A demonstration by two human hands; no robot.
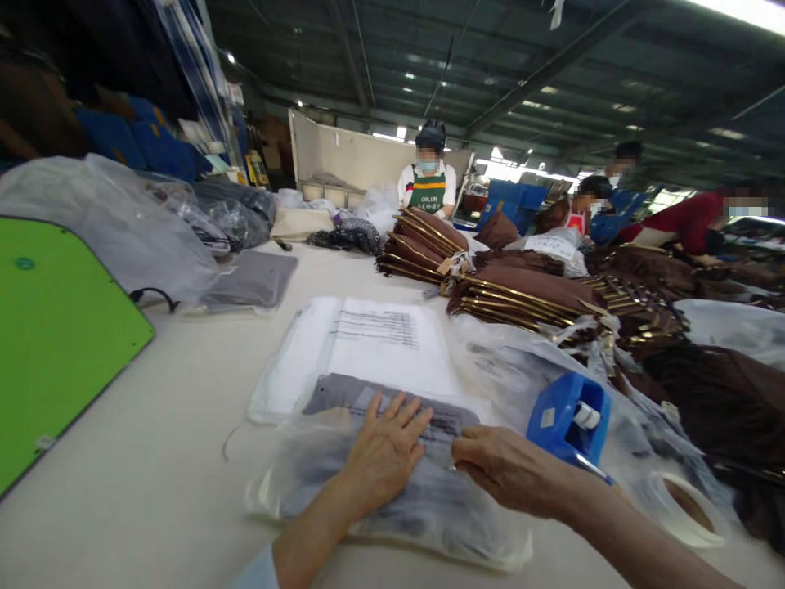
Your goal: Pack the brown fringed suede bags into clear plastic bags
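- Bag [491, 544], clear, grey cloth [343, 394] at least partly inside: near centre of table [202, 442], just on the near side of white stack [392, 339].
- Left hand [385, 454]: palm down, fingers spread, on the bag.
- Right hand [503, 466]: apart from left, fingers curled at the bag's right side; pinch unclear.
- Step, as judged: flattening or arranging the bag.
- Next move: seemingly calls for steady left pressure, light right fingers.
- Right: blue dispenser [552, 419]; tape roll [659, 511], nearer.
- Far right: brown bundles [527, 296].

worktop [184, 425]: bagged pack [435, 511] front-centre | bag stack [380, 339] behind pack | tape dispenser [555, 409] right | tape roll [662, 509] right, nearer | bundles [527, 294] back-right
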